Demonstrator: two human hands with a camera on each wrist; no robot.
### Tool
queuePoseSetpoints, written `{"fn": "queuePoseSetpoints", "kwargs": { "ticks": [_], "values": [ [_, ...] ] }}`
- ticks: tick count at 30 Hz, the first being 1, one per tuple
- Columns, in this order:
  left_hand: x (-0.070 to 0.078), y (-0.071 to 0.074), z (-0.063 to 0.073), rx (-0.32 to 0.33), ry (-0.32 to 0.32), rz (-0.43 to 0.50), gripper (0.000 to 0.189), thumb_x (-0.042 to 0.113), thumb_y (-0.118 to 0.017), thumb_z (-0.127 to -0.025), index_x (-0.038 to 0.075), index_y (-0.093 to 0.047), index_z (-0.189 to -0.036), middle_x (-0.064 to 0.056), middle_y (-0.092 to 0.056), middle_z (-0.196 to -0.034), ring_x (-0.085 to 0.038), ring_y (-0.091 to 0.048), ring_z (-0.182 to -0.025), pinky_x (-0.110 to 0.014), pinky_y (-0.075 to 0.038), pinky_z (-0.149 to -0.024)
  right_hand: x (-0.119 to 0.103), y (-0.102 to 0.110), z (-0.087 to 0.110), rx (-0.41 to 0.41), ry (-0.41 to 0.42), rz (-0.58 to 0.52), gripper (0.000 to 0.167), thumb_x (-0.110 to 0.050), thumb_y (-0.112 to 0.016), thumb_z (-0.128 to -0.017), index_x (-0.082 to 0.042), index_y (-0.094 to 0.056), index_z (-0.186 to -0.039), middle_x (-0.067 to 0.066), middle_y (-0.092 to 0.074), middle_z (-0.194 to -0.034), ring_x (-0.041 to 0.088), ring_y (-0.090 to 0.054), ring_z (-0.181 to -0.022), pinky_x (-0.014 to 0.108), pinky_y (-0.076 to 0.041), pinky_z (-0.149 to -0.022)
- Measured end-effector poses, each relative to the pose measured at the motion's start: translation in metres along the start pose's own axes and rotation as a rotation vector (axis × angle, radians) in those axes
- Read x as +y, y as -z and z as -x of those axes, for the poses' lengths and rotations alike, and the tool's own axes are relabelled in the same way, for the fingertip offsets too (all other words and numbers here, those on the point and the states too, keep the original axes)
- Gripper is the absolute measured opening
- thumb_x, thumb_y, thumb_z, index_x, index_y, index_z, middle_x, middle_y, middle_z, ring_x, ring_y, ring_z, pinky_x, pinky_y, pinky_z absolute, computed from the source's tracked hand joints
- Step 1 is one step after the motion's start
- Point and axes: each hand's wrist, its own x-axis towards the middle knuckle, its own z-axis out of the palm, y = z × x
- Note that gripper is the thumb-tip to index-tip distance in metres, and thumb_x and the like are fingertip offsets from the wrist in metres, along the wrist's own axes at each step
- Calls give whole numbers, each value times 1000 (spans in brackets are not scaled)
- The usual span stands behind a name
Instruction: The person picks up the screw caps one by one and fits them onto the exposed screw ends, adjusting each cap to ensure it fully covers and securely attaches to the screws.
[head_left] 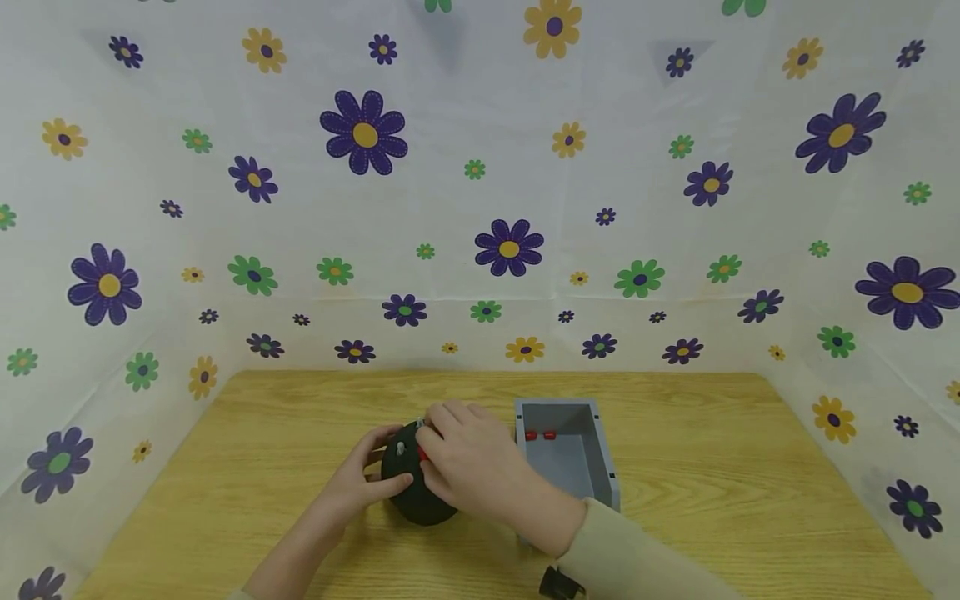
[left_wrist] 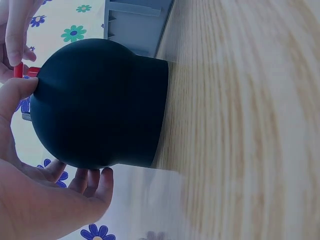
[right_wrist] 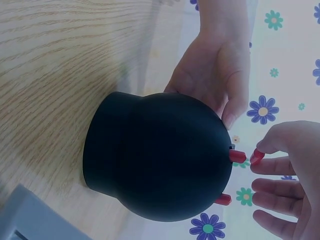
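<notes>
A black rounded dome [head_left: 424, 504] with a short cylindrical base stands on the table. My left hand [head_left: 352, 483] grips its side, with the thumb near the top and the fingers round the far side. My right hand [head_left: 476, 458] is over the top and pinches a small red cap [right_wrist: 257, 156] between thumb and index finger. Close by, a red peg-like piece [right_wrist: 238, 156] sticks out of the dome, and another red piece [right_wrist: 223, 199] sits farther round. Silvery metal hardware [head_left: 401, 448] shows on top; in the left wrist view a threaded metal stud [left_wrist: 26, 116] juts out.
Right of the dome is a grey open bin [head_left: 606, 450], partly hidden by the right forearm. Inside lie two small red pieces [head_left: 550, 435]. The wooden table [head_left: 697, 467] is bordered by flower-printed white sheeting [head_left: 450, 208].
</notes>
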Motion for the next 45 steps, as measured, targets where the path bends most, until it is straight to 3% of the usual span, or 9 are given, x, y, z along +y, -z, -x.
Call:
{"fn": "queuePoseSetpoints", "kwargs": {
  "ticks": [9, 20, 31, 45],
  "values": [
    [0, 1, 1, 1, 15, 14, 78, 17, -79, -94, 10, -39, -161, -22, -38, -164, -41, -44, -145, -50, -49, -113, -1, -2, -3, 9, 10, -1, 21, -39, -71, -98, -21, -74, -108, -3, -68, -114, 14, -64, -102, 26, -58, -86],
    [0, 3, 1, -27, 16, 47, 78, 18, -79, -95, 11, -38, -161, -22, -41, -162, -40, -43, -146, -53, -48, -116, -2, -4, -6, -4, -1, -21, 22, -40, -72, -99, -20, -74, -109, -3, -69, -114, 13, -65, -101, 25, -57, -86],
    [-4, 8, 1, -73, 39, 83, 81, 21, -77, -98, 12, -32, -165, -24, -32, -167, -44, -38, -150, -53, -50, -115, -2, -9, -10, -20, -18, -104, 21, -38, -72, -99, -20, -75, -109, -3, -70, -111, 12, -65, -99, 25, -58, -87],
    [-6, 17, 3, -84, 3, 103, 69, 22, -65, -103, 8, -36, -164, -22, -33, -170, -44, -32, -152, -51, -45, -114, 0, -14, -11, -4, -24, -183, 16, -33, -73, -98, -19, -74, -105, -3, -70, -108, 11, -64, -95, 25, -57, -84]
  ]
}}
